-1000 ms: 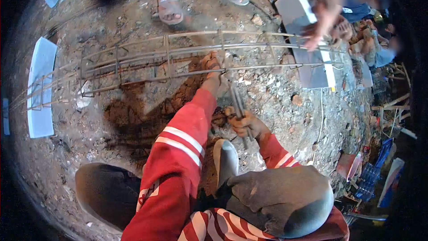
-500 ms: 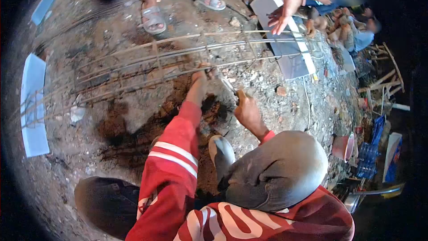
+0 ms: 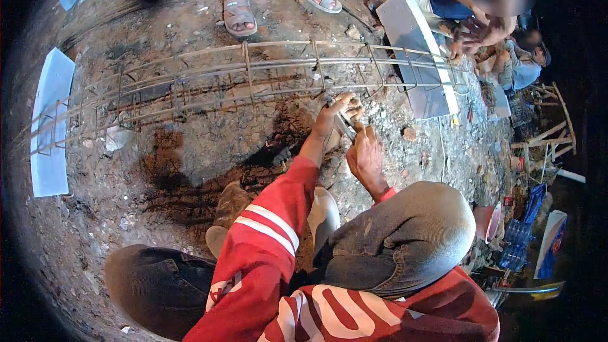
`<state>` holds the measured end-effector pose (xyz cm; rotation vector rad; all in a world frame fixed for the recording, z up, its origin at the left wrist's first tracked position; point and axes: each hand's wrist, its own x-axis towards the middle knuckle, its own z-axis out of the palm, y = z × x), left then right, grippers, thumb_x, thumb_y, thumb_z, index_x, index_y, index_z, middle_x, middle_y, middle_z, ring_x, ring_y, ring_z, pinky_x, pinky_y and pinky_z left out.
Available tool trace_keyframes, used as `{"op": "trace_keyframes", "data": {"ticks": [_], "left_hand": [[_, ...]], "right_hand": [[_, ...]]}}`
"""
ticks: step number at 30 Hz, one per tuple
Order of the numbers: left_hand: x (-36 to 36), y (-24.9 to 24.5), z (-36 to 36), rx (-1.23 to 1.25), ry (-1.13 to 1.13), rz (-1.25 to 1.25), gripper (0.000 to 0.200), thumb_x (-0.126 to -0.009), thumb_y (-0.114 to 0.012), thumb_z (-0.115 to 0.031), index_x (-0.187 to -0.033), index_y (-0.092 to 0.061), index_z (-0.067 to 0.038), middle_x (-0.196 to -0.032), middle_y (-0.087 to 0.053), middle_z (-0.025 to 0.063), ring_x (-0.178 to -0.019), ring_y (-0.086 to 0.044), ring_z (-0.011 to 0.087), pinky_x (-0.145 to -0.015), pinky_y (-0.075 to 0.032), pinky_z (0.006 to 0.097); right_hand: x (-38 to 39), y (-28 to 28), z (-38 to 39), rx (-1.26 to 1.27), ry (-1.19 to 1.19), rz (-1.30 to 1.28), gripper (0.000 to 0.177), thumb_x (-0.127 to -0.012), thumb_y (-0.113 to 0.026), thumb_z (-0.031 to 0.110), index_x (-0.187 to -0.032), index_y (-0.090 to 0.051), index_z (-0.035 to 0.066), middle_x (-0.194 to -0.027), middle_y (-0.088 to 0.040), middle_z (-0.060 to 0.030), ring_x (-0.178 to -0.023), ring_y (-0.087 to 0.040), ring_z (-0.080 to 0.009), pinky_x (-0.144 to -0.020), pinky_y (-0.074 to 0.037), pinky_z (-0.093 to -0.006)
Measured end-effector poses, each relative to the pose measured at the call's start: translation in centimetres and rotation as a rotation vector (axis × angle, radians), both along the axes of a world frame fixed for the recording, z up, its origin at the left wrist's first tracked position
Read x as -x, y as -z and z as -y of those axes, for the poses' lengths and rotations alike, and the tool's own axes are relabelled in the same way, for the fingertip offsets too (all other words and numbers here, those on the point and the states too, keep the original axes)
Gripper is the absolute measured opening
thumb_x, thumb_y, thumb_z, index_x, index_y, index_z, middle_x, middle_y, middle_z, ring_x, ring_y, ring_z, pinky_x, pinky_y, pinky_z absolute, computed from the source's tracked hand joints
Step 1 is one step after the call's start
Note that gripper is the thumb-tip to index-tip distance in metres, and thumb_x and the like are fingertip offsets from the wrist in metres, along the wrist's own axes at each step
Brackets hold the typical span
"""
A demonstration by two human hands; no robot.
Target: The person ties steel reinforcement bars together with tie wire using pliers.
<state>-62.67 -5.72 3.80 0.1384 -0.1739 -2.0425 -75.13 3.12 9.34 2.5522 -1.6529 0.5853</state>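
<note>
A long rebar cage (image 3: 221, 76) of thin rods and square ties spans the upper middle, over dirt ground. Just below its near rod is my left hand (image 3: 329, 117), fingers bent at the head of a metal hand tool (image 3: 345, 125); whatever else they pinch is too small to make out. My right hand (image 3: 366, 155) is closed round the lower end of that tool, close to the left one.
White blocks support the cage at the left (image 3: 49, 126) and the right (image 3: 421, 57). A person's sandalled feet (image 3: 239, 16) stand beyond it. Other people sit at the upper right. A bucket (image 3: 486, 223) and water bottles (image 3: 518, 240) lie at right.
My left hand has moved off the cage's near rod toward me and now meets the tool head. The other person's hands have drawn back from the cage's right end. The view has shifted slightly.
</note>
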Motion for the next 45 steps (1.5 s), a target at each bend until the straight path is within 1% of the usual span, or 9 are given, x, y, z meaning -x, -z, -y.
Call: {"op": "trace_keyframes", "data": {"ticks": [2,5,16,21,25,31,36,37,45], "left_hand": [[-0.3,-1.6,-0.3,-0.027,-0.028,0.119,0.048,-0.094,-0.06,-0.034,-0.129,-0.051,-0.002,-0.109,-0.059,0.01,-0.108,-0.06,0.027,-0.094,-0.049,0.0408],[-1.7,-0.3,-0.1,0.016,-0.022,0.221,0.04,-0.092,-0.061,-0.034,-0.119,-0.055,-0.004,-0.107,-0.059,0.0098,-0.101,-0.061,0.0269,-0.092,-0.05,0.0422],[-3.6,4.2,7.4,-0.511,-0.184,0.594,0.051,-0.098,-0.047,-0.057,-0.12,-0.053,-0.012,-0.111,-0.06,0.0087,-0.097,-0.06,0.0291,-0.091,-0.05,0.0581],[-1.1,8.6,7.7,-0.488,0.002,0.641,0.034,-0.09,-0.058,-0.042,-0.106,-0.063,-0.013,-0.093,-0.059,0.0074,-0.079,-0.055,0.0189,-0.061,-0.047,0.0392],[-2.1,12.3,5.4,0.557,-0.404,1.005,0.021,-0.082,-0.06,-0.03,-0.072,-0.067,-0.013,-0.069,-0.06,0.0055,-0.062,-0.057,0.0222,-0.057,-0.048,0.0444],[-2.6,10.1,7.3,-0.133,-0.087,0.53,0.035,-0.084,-0.056,-0.042,-0.079,-0.067,-0.009,-0.075,-0.062,0.0086,-0.067,-0.059,0.0231,-0.061,-0.049,0.0433],[-3.1,10.3,8.0,-0.219,-0.09,0.509,0.048,-0.086,-0.054,-0.052,-0.085,-0.067,-0.006,-0.08,-0.064,0.0112,-0.072,-0.061,0.0237,-0.065,-0.051,0.0423],[-2.7,10.6,8.0,-0.216,-0.095,0.502,0.05,-0.087,-0.053,-0.054,-0.086,-0.067,-0.006,-0.081,-0.064,0.0117,-0.072,-0.061,0.0239,-0.066,-0.051,0.0421],[-1.7,13.9,6.3,-0.253,0.015,0.373,0.072,-0.09,-0.049,-0.07,-0.095,-0.066,-0.001,-0.09,-0.067,0.0159,-0.079,-0.064,0.025,-0.072,-0.054,0.0405]], "right_hand": [[-2.0,-2.1,0.0,-0.321,0.321,-0.102,0.056,-0.079,-0.056,0.001,-0.133,-0.044,-0.01,-0.12,-0.052,-0.0324,-0.107,-0.052,-0.0503,-0.093,-0.045,-0.0539],[-0.7,-0.5,-0.3,-0.009,0.136,-0.018,0.05,-0.078,-0.055,0.004,-0.127,-0.048,-0.003,-0.102,-0.052,-0.0268,-0.087,-0.056,-0.0479,-0.073,-0.046,-0.0569],[-0.9,-2.0,0.3,-0.186,0.204,-0.028,0.054,-0.077,-0.058,0.004,-0.129,-0.047,-0.001,-0.106,-0.054,-0.0247,-0.095,-0.056,-0.0436,-0.08,-0.044,-0.0552],[0.0,-1.6,1.1,-0.321,0.173,0.073,0.049,-0.076,-0.056,0.002,-0.124,-0.051,-0.004,-0.109,-0.058,-0.0299,-0.098,-0.058,-0.0467,-0.083,-0.046,-0.0541],[0.2,-0.1,1.6,-0.397,0.191,0.158,0.04,-0.075,-0.051,0.002,-0.112,-0.06,-0.008,-0.107,-0.062,-0.0313,-0.102,-0.059,-0.0485,-0.09,-0.048,-0.0524],[4.6,8.1,3.5,-0.219,0.28,0.325,0.041,-0.079,-0.058,-0.004,-0.12,-0.061,-0.007,-0.103,-0.068,-0.0264,-0.092,-0.068,-0.0393,-0.081,-0.054,-0.0427],[2.3,1.4,0.8,-0.316,0.252,-0.192,0.045,-0.088,-0.059,0.035,-0.124,-0.06,0.007,-0.112,-0.061,-0.0253,-0.09,-0.063,-0.0446,-0.076,-0.052,-0.0537],[4.1,5.7,1.6,-0.319,0.234,0.034,0.036,-0.085,-0.061,0.009,-0.117,-0.06,-0.006,-0.097,-0.067,-0.0252,-0.087,-0.065,-0.0419,-0.075,-0.052,-0.0477],[-1.5,-0.5,1.2,-0.7,0.202,0.5,0.036,-0.083,-0.078,0.028,-0.092,-0.067,-0.005,-0.08,-0.068,-0.0138,-0.071,-0.061,-0.0216,-0.066,-0.049,-0.0386]]}}
